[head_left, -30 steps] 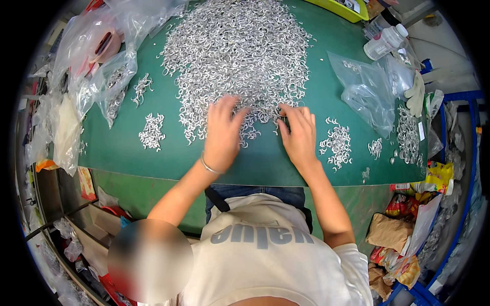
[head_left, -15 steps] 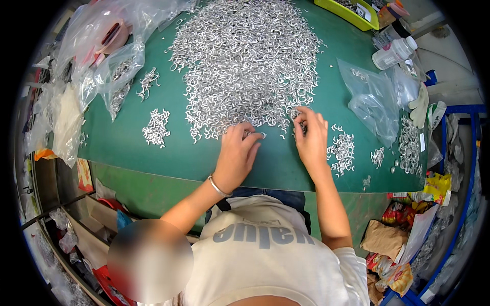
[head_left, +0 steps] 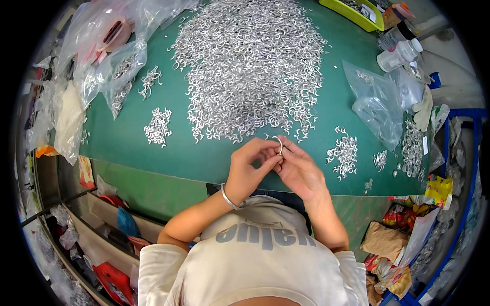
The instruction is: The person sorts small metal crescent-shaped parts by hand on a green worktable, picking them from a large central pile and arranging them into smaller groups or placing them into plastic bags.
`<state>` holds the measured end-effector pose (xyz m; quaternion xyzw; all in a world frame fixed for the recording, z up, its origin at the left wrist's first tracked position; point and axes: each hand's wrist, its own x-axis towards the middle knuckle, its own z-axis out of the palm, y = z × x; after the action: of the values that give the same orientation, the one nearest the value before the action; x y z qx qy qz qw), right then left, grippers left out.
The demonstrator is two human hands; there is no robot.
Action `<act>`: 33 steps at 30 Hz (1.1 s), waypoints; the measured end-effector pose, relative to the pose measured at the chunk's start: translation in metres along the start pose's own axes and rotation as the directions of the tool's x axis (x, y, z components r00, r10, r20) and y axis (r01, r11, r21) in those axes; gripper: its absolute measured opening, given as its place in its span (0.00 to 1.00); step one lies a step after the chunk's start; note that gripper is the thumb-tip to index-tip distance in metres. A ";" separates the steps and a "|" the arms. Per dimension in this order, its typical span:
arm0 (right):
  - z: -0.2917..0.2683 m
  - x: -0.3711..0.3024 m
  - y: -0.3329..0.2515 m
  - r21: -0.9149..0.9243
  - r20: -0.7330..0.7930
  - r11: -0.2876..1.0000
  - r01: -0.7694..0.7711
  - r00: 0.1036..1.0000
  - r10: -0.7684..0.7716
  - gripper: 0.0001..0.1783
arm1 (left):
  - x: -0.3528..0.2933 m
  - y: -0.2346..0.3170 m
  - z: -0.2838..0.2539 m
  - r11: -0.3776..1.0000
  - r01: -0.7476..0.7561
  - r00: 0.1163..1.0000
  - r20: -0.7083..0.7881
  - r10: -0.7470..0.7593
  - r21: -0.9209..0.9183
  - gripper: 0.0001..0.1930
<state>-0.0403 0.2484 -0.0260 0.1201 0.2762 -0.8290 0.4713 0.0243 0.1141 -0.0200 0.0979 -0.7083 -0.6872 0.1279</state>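
Just in front of the big pile of silvery curved metal pieces (head_left: 255,71), my two hands meet over the green table. One curved metal piece (head_left: 280,146) stands upright between my fingertips, thin and hook-like. My left hand (head_left: 248,167), with a bangle on its wrist, pinches it from the left with thumb and forefinger. My right hand (head_left: 302,172) has its fingers closed on the same piece from the right, palm partly turned up. Whether a second piece lies hidden in the fingers I cannot make out.
Smaller heaps of pieces lie at left (head_left: 158,127) and right (head_left: 344,155). Clear plastic bags (head_left: 375,104) rest on both sides. At the far right stand a white bottle (head_left: 399,55) and a yellow-green tray (head_left: 357,15). The green table's front edge (head_left: 168,176) runs near my body.
Both hands have drawn back from the pile's near edge and come together, nearer my body. A curved piece now shows between their fingertips.
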 end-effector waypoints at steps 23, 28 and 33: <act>-0.198 -0.193 -0.191 -0.864 -0.055 0.134 -0.485 -0.175 -0.983 0.22 | 0.029 -0.009 0.004 0.680 -0.295 0.955 0.217 0.200 0.671 0.12; -0.230 -0.199 -0.219 -0.714 -0.041 0.096 -0.693 -0.096 -0.995 0.24 | 0.037 -0.013 -0.006 0.589 -0.308 0.946 0.176 0.273 0.747 0.12; -0.209 -0.191 -0.201 -0.693 0.141 -0.021 -0.720 -0.107 -0.984 0.24 | 0.036 -0.018 -0.011 0.560 -0.313 0.943 0.181 0.279 0.767 0.14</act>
<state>-0.1230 0.5859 -0.0403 0.1897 0.9383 -0.0652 -0.2816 -0.0067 0.0922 -0.0364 0.0105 -0.9454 -0.2769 0.1714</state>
